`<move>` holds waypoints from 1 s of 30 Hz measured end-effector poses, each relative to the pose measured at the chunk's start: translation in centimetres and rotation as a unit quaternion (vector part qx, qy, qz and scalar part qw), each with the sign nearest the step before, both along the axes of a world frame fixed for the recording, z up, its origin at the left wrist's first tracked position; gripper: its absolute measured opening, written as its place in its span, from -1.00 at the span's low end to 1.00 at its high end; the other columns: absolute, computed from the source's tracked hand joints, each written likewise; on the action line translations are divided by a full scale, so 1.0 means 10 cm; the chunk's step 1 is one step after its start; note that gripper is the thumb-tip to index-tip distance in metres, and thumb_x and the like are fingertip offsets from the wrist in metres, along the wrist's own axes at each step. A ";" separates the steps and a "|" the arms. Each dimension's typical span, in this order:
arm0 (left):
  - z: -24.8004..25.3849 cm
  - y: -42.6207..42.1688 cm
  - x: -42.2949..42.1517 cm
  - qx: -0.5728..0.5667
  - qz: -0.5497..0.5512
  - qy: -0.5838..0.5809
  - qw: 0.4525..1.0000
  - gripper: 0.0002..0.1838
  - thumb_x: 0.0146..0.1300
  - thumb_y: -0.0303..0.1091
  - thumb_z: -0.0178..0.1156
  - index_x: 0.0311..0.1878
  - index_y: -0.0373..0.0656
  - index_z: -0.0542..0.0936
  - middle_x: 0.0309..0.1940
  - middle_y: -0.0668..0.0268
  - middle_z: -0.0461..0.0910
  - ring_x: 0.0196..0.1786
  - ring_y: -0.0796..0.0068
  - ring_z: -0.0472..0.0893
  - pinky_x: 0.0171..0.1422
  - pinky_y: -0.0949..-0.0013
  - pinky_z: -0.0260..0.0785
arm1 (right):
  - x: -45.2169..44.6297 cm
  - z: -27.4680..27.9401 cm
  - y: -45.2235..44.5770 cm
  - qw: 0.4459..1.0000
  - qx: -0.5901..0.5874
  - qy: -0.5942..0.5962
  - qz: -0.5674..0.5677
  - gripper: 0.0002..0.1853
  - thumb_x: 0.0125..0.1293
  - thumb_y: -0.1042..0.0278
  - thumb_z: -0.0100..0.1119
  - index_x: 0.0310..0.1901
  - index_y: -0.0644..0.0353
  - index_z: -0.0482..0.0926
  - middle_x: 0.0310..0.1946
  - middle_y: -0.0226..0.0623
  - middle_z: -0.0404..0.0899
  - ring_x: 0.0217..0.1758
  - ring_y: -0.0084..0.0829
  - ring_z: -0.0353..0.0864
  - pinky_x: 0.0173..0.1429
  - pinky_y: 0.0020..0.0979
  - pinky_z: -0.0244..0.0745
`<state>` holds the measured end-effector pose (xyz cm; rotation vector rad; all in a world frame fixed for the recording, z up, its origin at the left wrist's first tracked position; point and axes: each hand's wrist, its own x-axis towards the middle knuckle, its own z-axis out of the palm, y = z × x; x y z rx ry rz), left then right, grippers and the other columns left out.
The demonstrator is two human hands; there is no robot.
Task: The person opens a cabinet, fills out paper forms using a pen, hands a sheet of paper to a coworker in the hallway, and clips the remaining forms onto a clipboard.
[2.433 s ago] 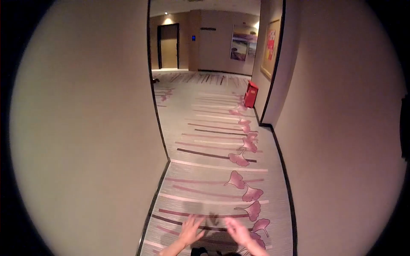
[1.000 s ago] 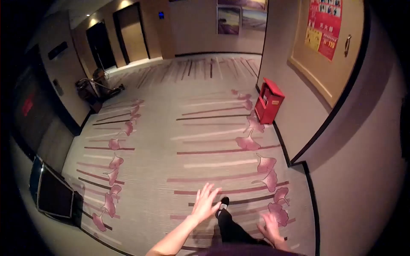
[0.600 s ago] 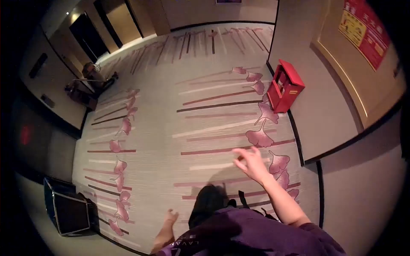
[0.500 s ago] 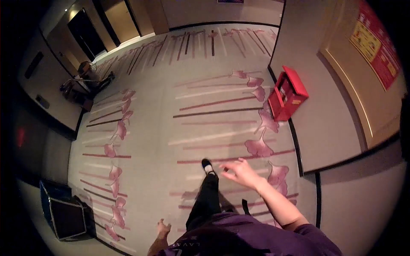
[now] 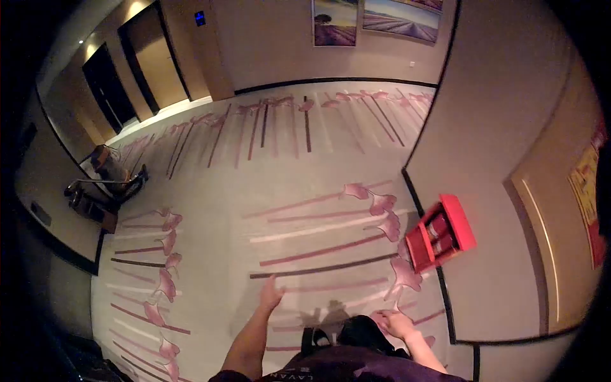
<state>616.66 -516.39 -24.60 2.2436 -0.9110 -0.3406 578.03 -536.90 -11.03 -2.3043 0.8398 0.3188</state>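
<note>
My left hand (image 5: 272,294) hangs in front of me over the carpet (image 5: 210,254), empty, its thumb and fingers apart. On the other side, my right hand (image 5: 398,324) is low beside my dark-trousered leg (image 5: 366,334); its fingers are loosely bent and apart, with nothing seen in them. Neither hand touches anything. Nearest to the right hand is a red box (image 5: 468,223) with an open front and red cylinders inside, likely fire extinguishers, standing on the floor against the right wall.
A cleaning machine with a bent handle (image 5: 105,181) stands by the left wall. Past it are an elevator-like door (image 5: 151,60) and a dark doorway (image 5: 109,86). Framed pictures (image 5: 401,20) hang on the far wall. A dark object (image 5: 89,356) sits at the lower left.
I have moved forward along the corridor, and the red box and cleaning machine are closer. My left hand has swung forward; my right hand has dropped back. The view has tilted up.
</note>
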 end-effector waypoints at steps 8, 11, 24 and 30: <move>0.18 -2.73 1.55 0.062 -0.073 0.015 0.995 -0.34 0.04 -0.20 0.25 0.24 -0.11 0.31 0.11 0.02 0.40 0.16 0.01 0.38 0.27 0.11 0.22 | 1.57 -0.62 -2.00 0.993 0.095 -0.028 0.060 -0.54 0.16 0.08 0.18 0.06 0.09 0.48 -0.13 -0.04 0.56 -0.09 -0.12 0.55 0.06 -0.21 0.43; -0.24 -2.77 1.79 0.230 -0.056 0.133 0.962 -0.37 0.05 -0.06 0.19 0.20 -0.10 0.38 -0.01 0.00 0.51 0.07 0.01 0.48 0.17 0.08 0.32 | 2.59 -0.64 -3.10 0.989 0.040 -0.069 0.127 -0.51 0.16 0.06 0.18 0.11 0.05 0.45 -0.15 -0.06 0.57 -0.13 -0.21 0.57 0.06 -0.17 0.41; -0.71 -2.61 2.66 0.018 0.161 0.434 0.886 -0.56 0.17 -0.38 0.10 0.15 -0.18 0.39 0.06 0.24 0.48 0.19 0.45 0.38 0.27 0.26 0.18 | 6.25 -0.09 -6.53 0.955 0.043 -0.107 0.272 -0.64 0.37 0.22 -0.03 0.12 0.17 0.43 0.04 -0.08 0.48 0.05 -0.12 0.48 0.08 -0.20 0.40; -1.11 -5.63 5.16 0.309 0.089 0.289 0.902 -0.57 0.17 -0.16 0.02 0.07 -0.16 0.45 -0.04 0.06 0.53 0.01 0.14 0.49 0.07 0.09 0.31 | 7.30 -0.05 -8.00 0.965 0.138 0.026 0.221 -0.50 0.33 0.04 -0.03 0.22 0.11 0.34 0.11 -0.06 0.43 0.12 -0.18 0.46 0.14 -0.19 0.36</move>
